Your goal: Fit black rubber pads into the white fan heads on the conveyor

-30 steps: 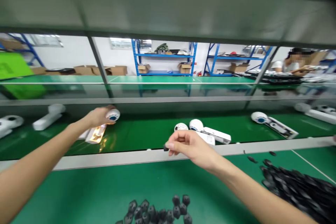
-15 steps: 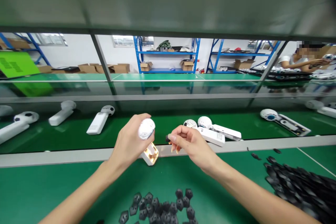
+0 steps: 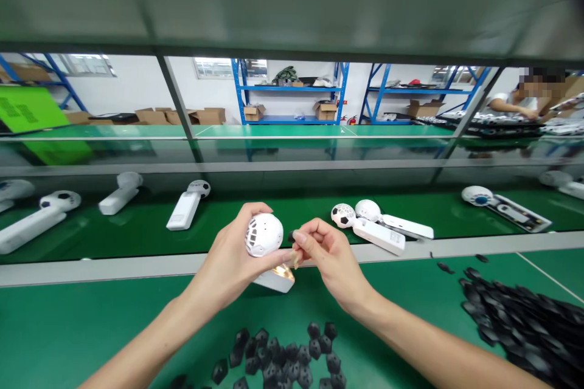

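Note:
My left hand [image 3: 230,258] is wrapped round a white handheld device [image 3: 267,243] with a ball-shaped, perforated head and a flat handle pointing down and right. My right hand [image 3: 326,255] pinches a small black piece [image 3: 292,236] between thumb and fingertips, right against the ball head. Both hands are held above the green bench just before the conveyor belt. A pile of small black pieces [image 3: 283,355] lies on the bench below my hands.
On the green belt [image 3: 137,237] lie several white devices: two close together [image 3: 378,225] right of my hands, another [image 3: 187,209] to the left, others further left and far right. A heap of black parts [image 3: 520,322] fills the bench's right. Another person sits at the far right.
My left hand picked a white device off the belt at the left and brought it to the middle. My right hand, holding the black piece, has met its ball head.

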Action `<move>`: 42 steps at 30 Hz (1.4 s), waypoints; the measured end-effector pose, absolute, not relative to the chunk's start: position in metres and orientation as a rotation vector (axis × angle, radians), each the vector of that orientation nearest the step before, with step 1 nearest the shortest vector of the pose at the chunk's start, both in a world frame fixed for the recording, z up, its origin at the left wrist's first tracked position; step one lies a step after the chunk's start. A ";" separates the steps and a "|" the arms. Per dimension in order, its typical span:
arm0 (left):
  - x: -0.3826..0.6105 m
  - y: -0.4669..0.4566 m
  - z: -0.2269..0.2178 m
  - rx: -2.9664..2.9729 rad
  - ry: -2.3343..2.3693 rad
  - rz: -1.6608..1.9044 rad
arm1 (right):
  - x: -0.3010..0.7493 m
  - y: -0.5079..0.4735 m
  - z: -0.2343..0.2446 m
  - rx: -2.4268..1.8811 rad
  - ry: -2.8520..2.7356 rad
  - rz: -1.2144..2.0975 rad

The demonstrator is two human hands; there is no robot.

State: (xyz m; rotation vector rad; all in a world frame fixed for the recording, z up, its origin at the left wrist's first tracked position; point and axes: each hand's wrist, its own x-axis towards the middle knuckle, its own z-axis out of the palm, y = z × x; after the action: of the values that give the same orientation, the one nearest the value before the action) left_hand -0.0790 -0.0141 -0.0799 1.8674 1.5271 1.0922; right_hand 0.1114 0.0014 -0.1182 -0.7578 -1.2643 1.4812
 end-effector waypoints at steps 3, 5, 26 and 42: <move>-0.071 -0.021 -0.087 1.769 1.444 1.162 | 0.107 -0.003 -0.119 -0.753 -1.295 1.448; -0.068 -0.025 -0.091 1.704 1.418 1.191 | 0.105 -0.007 -0.119 -0.744 -1.320 1.411; -0.069 -0.031 -0.097 1.723 1.338 1.437 | 0.132 0.012 -0.097 -0.898 -1.496 1.525; -0.141 0.090 -0.103 1.506 1.733 1.172 | 0.146 0.025 -0.117 -1.126 -1.861 1.463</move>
State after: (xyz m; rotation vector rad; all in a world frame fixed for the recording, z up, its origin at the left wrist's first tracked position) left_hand -0.1411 0.0902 -0.1031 1.5064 1.7328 1.1717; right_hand 0.1459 0.0253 -0.1169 -1.1255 -1.8610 1.4628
